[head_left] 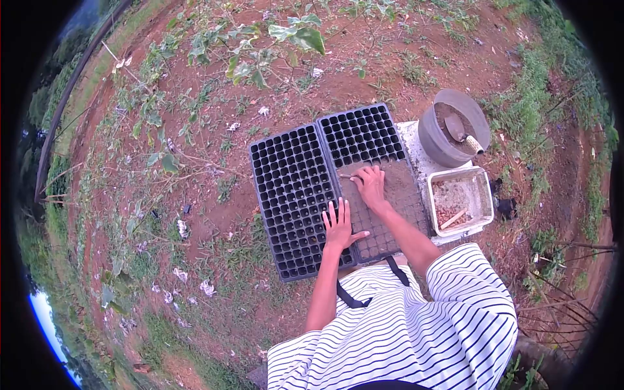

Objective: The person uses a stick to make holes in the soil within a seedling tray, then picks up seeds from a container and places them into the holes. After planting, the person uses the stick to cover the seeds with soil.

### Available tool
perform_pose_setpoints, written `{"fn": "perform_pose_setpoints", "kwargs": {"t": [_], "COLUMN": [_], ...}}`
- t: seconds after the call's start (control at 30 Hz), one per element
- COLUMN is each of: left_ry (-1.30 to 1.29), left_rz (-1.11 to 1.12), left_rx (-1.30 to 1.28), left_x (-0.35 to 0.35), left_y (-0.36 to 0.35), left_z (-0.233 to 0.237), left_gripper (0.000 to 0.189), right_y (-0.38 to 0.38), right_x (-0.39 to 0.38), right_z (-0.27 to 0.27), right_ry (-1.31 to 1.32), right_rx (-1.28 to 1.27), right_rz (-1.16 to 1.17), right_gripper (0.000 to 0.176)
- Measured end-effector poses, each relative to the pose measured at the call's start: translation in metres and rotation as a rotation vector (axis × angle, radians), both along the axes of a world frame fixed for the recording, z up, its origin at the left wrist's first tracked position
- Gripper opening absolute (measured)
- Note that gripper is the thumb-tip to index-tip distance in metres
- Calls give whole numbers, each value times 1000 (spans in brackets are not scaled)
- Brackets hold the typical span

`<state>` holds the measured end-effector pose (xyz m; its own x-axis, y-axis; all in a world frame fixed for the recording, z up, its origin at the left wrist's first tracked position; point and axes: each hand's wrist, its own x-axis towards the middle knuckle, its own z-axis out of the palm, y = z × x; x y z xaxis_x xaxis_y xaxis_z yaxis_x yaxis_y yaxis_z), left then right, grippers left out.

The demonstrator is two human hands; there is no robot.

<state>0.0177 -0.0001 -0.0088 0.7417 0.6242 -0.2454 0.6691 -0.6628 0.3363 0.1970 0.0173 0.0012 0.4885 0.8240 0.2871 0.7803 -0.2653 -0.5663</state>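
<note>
Two black seedling trays lie side by side. The left tray (289, 188) has empty cells. Brown soil (396, 221) covers the near and middle part of the right tray (361, 133), while its far cells are empty. My left hand (338, 227) rests with spread fingers where the two trays meet, its thumb over the soil. My right hand (370, 185) is on the soil near its far edge, fingers bent and close together around a small stick-like piece (346, 176) that points left.
A grey bucket (426, 133) holding soil and a trowel (459, 132) stands at the right. Nearer sits a white basket (487, 198) with small reddish pieces and a pale stick (454, 219). Both are on a white surface (411, 140). Leafy plants (299, 36) grow beyond the trays.
</note>
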Motion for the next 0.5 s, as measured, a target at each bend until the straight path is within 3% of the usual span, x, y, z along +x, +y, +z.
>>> {"fn": "perform_pose_setpoints", "kwargs": {"t": [0.2, 0.5], "left_ry": [4, 17], "left_rz": [1, 10], "left_rx": [17, -27], "left_x": [-1, 0], "left_y": [0, 1], "left_z": [-1, 3], "left_gripper": [130, 127], "right_y": [20, 50], "right_x": [16, 41], "right_z": [-5, 3], "right_ry": [-76, -40], "right_rx": [35, 66], "right_rz": [6, -113], "right_gripper": [2, 10]}}
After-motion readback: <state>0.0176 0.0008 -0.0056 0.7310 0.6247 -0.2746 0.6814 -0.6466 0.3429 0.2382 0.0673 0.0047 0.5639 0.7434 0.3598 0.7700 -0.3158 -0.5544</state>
